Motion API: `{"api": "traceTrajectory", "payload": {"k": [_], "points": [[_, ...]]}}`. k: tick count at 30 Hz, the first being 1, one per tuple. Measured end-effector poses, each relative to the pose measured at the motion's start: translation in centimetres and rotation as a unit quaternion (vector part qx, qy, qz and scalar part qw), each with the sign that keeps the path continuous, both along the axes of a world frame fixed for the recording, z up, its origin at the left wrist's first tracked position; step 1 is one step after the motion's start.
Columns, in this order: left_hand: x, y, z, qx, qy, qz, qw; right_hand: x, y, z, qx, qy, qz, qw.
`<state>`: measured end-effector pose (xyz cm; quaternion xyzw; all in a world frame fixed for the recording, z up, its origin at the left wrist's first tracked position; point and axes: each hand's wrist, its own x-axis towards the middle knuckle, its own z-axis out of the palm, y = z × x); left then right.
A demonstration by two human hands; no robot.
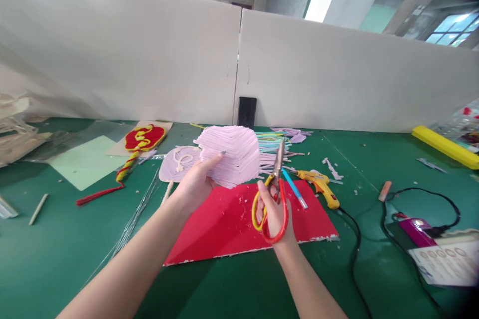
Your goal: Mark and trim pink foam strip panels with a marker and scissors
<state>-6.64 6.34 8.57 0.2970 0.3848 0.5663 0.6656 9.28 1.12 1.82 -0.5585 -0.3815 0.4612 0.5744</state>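
My left hand [195, 183] grips a flat, pale pink piece [236, 153] at its left edge, thumb on top. The piece is rounded on the right, ridged with rows of fuzzy strips, and uneven along its upper left. In my right hand [276, 217] are scissors [279, 162] with one red and one yellow handle, blades pointing up and nearly together, to the right of the piece and apart from it. Below both hands lies a red board [232, 227] dotted with white crumbs. A lilac fan-shaped piece [174, 159] with a white cord curl lies behind my left hand, partly covered.
Pastel pipe cleaners [272, 143] and a blue pen [295, 189] lie behind the scissors. A yellow glue gun [320, 187] trails a black cable rightward. At left are a red-and-yellow fan [144, 137], thin wires [140, 209] and green paper [88, 162]. A phone [247, 111] leans on the partition.
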Motion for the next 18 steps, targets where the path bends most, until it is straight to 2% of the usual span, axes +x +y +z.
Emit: {"api": "traceTrajectory", "payload": {"k": [3, 6, 9, 13, 18], "points": [[0.6, -0.3, 0.1, -0.038, -0.018, -0.004, 0.999, 0.3, 0.3, 0.6, 0.003, 0.009, -0.015, 1.0], [1.1, -0.5, 0.1, -0.066, -0.045, -0.024, 0.997, 0.5, 0.5, 0.9, 0.011, -0.01, 0.003, 1.0], [1.0, -0.5, 0.2, -0.078, -0.073, -0.053, 0.993, 0.6, 0.7, 0.4, -0.005, 0.006, 0.018, 1.0], [0.0, 0.1, 0.4, -0.087, -0.095, -0.097, 0.987, 0.8, 1.1, -0.6, 0.016, 0.043, -0.007, 0.999], [-1.0, 0.8, 0.1, -0.103, -0.085, -0.062, 0.989, 1.1, 1.6, -1.4, 0.06, 0.076, -0.052, 0.994]]}}
